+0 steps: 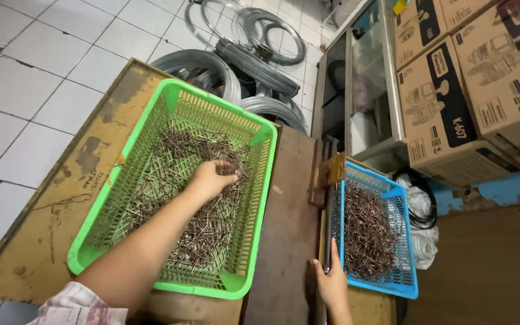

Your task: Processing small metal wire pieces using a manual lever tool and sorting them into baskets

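Inside the green basket (151,198), the left hand (212,179) closes on loose nails (209,225) whose points could prick, while the right hand (332,280) rests open beside the blue basket (405,286).

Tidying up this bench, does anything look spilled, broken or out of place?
Nothing spilled: the metal pins sit inside the green basket and blue basket. Only the table top looks worn, its yellow coating stained and flaking.
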